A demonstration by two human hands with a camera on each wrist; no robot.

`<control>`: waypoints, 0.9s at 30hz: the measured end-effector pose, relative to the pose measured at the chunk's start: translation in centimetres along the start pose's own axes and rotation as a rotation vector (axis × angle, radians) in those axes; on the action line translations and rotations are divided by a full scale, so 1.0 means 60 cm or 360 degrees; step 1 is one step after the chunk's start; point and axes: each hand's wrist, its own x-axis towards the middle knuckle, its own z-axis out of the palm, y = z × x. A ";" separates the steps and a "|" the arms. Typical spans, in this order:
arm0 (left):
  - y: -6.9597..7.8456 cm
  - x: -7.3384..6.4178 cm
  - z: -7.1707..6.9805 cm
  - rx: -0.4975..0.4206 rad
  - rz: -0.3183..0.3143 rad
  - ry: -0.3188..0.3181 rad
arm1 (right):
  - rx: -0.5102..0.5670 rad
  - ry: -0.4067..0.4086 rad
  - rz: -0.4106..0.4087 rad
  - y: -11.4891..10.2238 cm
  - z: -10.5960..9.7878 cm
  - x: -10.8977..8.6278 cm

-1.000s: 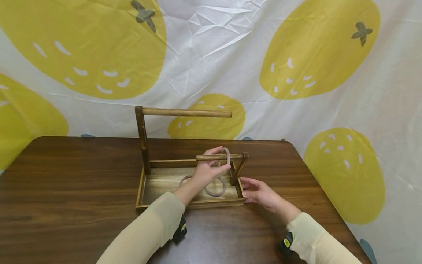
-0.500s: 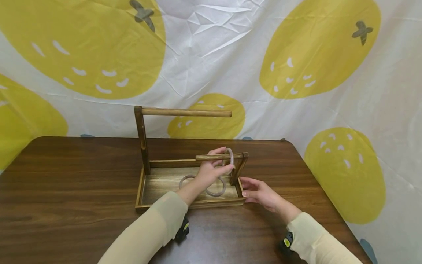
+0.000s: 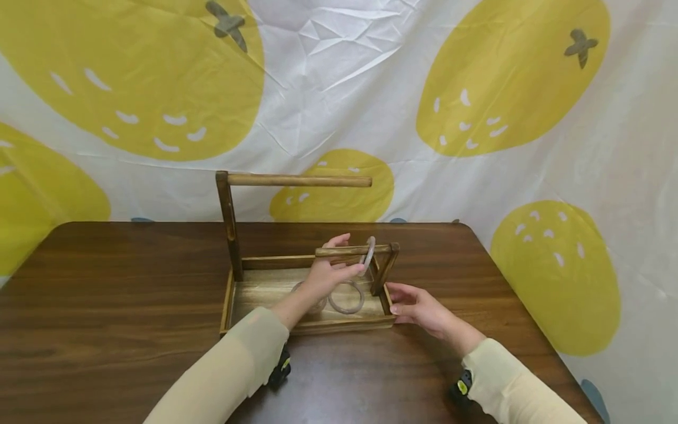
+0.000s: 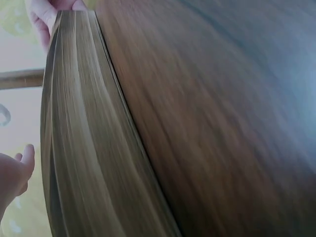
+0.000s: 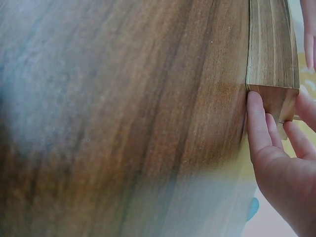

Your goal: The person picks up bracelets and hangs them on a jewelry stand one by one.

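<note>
A pale grey bangle [image 3: 370,256] hangs on the lower bar [image 3: 339,252] of a wooden stand, near the bar's post. My left hand [image 3: 329,275] is just left of it under that bar, fingers spread; in the left wrist view the bangle [image 4: 4,115] shows apart from the fingers. My right hand [image 3: 421,312] holds the right end of the stand's tray [image 3: 349,325], thumb at the rim and fingers against the outer end [image 5: 274,96]. Inside the tray lies a second bangle [image 3: 346,312]. A third bangle [image 3: 296,287] is mostly hidden by my left wrist.
The stand's taller post [image 3: 228,227] rises at the left and carries a long upper bar [image 3: 302,180] above the left hand. Brown wood tabletop [image 3: 122,306] surrounds the stand. Behind it hangs a white cloth [image 3: 339,94] with yellow fruit prints.
My left hand first slid the bangle right along the lower bar, then let go and drew back left. The bangle now hangs tilted on the bar. My right hand stays at the tray's end.
</note>
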 end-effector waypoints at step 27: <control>0.009 -0.029 -0.090 0.0417 -0.0087 -0.0037 | 0.0039 0.0006 -0.0002 0.004 -0.003 0.003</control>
